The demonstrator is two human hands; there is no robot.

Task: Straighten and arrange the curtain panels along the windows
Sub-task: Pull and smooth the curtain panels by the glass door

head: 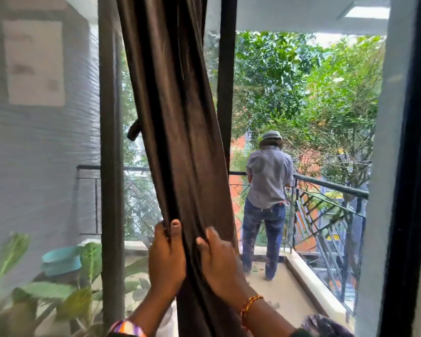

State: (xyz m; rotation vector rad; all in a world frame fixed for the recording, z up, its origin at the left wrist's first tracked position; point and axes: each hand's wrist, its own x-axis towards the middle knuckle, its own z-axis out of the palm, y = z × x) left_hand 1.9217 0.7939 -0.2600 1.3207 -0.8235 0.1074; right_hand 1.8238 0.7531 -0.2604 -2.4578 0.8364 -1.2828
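Bare forearms, striped purple-orange-white band (128,328) on left wrist, red-and-yellow beaded bracelet (249,306) on right wrist

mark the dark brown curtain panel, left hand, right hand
dark brown gathered fabric curtain panel (178,132), head view, mid folds
left hand (167,257), head view, back of hand
right hand (220,262), head view, back of hand

dark brown curtain (178,122), bunched, hanging slanted
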